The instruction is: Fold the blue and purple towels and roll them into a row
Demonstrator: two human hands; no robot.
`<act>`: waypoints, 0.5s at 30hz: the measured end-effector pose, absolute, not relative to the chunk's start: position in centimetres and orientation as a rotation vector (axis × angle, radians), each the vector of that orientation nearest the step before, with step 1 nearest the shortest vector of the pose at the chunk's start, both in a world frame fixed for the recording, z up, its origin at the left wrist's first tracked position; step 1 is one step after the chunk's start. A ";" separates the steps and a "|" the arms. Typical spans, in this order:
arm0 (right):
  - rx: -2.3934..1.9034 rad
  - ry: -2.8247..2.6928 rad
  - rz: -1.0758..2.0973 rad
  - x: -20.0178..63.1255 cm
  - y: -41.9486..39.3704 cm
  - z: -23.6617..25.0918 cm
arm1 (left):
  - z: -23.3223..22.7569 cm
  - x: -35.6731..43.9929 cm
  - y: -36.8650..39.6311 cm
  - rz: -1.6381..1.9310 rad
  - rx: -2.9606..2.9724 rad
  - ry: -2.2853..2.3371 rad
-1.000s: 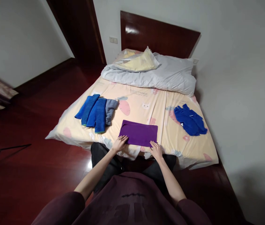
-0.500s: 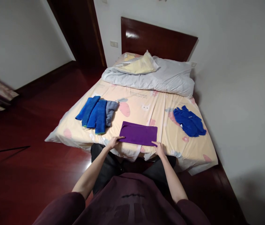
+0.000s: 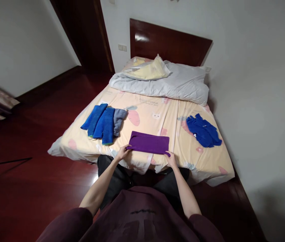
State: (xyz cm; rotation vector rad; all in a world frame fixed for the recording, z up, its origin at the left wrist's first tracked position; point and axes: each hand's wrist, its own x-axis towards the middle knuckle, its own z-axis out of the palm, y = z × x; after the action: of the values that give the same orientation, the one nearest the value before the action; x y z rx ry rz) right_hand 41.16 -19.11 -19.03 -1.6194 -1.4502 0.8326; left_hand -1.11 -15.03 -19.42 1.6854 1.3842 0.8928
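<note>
While both hands pinch its near corners | purple cloth (image 3: pixel 149 143) (soft, rectangular) | flat

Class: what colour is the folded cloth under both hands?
Purple, plain, no pattern: the folded cloth, clearest in the head view.

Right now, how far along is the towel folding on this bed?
Done: three folded towels lie side by side. In hand: left hand and right hand grip the near corners of the purple towel. Left: the crumpled blue towel.
</note>
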 end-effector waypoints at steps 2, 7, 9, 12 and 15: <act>-1.643 -1.447 0.806 41.2 -19.2 -19.1 | -19.2 -1.0 -15.1 0.896 1.689 1.430; -1.723 -1.498 0.727 41.2 -19.4 -19.3 | -19.1 -0.7 -15.2 0.894 1.700 1.515; -1.765 -1.513 0.696 41.3 -19.4 -19.3 | -19.1 -0.6 -15.2 0.880 1.690 1.541; -1.818 -1.533 0.668 41.5 -19.3 -19.2 | -19.1 -0.6 -15.3 0.854 1.687 1.595; -1.874 -1.551 0.658 41.6 -19.4 -19.1 | -19.0 -0.5 -15.5 0.829 1.693 1.666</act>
State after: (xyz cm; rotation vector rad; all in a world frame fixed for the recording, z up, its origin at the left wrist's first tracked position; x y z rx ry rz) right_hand 41.57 -19.43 -19.05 -1.8738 -1.5511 0.6580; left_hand -0.52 -15.49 -19.03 1.6926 1.6664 0.8289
